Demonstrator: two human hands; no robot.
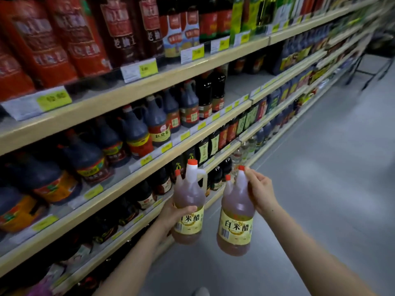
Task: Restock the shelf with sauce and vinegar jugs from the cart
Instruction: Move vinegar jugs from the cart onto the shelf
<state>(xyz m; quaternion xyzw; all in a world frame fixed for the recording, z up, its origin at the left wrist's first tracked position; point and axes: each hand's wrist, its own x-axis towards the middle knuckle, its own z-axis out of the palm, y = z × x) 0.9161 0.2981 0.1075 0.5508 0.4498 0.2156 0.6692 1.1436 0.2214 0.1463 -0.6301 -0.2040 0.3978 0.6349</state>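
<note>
I carry two amber vinegar jugs with orange caps and yellow labels. My left hand (174, 212) grips the left jug (189, 201) round its body from the shelf side. My right hand (259, 191) holds the right jug (236, 216) by its handle near the neck. Both jugs hang upright in the air in front of the lower shelves (149, 174), a little apart from each other. No cart is in view.
Long shelving runs along the left, stocked with dark sauce jugs (136, 133), red-labelled bottles (53, 39) on top and yellow price tags (53, 100). A bare gap (239, 86) shows on the second shelf. Grey aisle floor (320, 189) opens to the right; a metal frame (374, 69) stands far back.
</note>
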